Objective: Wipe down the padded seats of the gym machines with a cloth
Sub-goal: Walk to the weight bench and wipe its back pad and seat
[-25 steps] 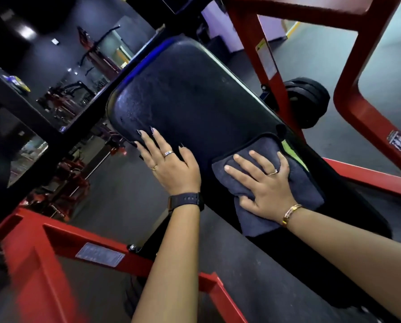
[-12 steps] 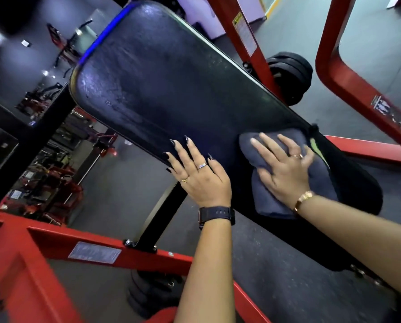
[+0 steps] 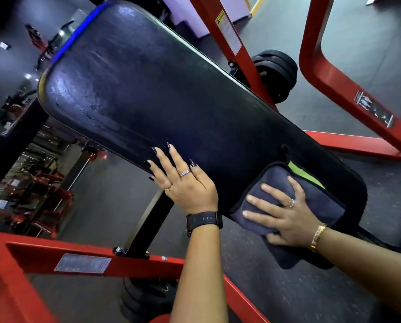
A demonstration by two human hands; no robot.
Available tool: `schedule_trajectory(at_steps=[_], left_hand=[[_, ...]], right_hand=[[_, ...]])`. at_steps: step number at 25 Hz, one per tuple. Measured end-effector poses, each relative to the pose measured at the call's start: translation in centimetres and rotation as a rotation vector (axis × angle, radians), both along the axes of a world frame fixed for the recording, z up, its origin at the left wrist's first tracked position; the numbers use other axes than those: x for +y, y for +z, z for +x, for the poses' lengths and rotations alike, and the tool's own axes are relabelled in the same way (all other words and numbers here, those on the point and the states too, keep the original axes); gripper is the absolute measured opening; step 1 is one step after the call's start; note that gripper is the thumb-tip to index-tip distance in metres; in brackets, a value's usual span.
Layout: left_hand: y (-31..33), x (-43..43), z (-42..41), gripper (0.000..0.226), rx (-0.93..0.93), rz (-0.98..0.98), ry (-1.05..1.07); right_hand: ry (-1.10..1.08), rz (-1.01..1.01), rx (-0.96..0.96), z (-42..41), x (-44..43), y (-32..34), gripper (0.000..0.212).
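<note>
my right hand (image 3: pixel 285 215) is flat, fingers spread, on the cloth (image 3: pixel 311 206) at the near end of the pad (image 3: pixel 171 101), so the unwiped length runs up and away to the left, while my left hand (image 3: pixel 185 183) rests flat on the near edge.

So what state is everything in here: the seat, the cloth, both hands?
Padded seat: tilted, surface shiny and streaked.
Cloth: folded, pressed flat on the seat's lower end.
Left hand: open, fingers flat on the seat's edge.
Right hand: open, fingers spread, pressing on the cloth.
</note>
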State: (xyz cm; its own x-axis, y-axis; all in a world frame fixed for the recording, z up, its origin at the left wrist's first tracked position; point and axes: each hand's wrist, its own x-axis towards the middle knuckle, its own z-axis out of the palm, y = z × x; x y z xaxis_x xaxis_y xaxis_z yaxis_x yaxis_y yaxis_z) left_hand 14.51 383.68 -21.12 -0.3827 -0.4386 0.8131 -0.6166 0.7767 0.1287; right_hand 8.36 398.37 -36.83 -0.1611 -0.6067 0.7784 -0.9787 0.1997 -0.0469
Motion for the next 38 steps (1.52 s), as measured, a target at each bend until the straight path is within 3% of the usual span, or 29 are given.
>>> schedule_trajectory(at_steps=[3,7,10,16,20,24,29,38], left_hand=[[0.0,0.3,0.0,0.051,-0.005,0.000,0.011],[0.1,0.3,0.2,0.051,-0.024,-0.004,0.009],[0.1,0.3,0.1,0.052,-0.026,-0.001,0.012],[0.1,0.4,0.2,0.053,-0.043,0.019,0.039],[0.0,0.7,0.1,0.052,-0.054,-0.012,0.066],[-1.2,1.0,-0.4,0.049,0.013,-0.023,0.078],[-4.1,2.9,-0.8,0.052,0.027,0.039,0.109],[-7.4,4.8,-0.2,0.055,-0.047,0.034,0.110]], right_hand=[[-0.002,0.040,-0.010,-1.3,-0.2,0.7,0.067],[-0.185,-0.061,-0.253,-4.0,-4.6,8.3,0.065],[-0.182,-0.073,-0.324,-5.4,-7.0,12.6,0.063],[-0.113,-0.072,-0.248,-5.3,-4.2,8.0,0.064],[-0.285,-0.084,-0.540,-7.2,-6.3,11.7,0.064],[-0.229,-0.045,-0.761,-10.0,-7.8,15.7,0.065],[-0.280,-0.089,-0.794,-10.1,-6.1,12.1,0.071],[-0.453,-0.007,-0.926,-7.0,1.5,-1.5,0.071]])
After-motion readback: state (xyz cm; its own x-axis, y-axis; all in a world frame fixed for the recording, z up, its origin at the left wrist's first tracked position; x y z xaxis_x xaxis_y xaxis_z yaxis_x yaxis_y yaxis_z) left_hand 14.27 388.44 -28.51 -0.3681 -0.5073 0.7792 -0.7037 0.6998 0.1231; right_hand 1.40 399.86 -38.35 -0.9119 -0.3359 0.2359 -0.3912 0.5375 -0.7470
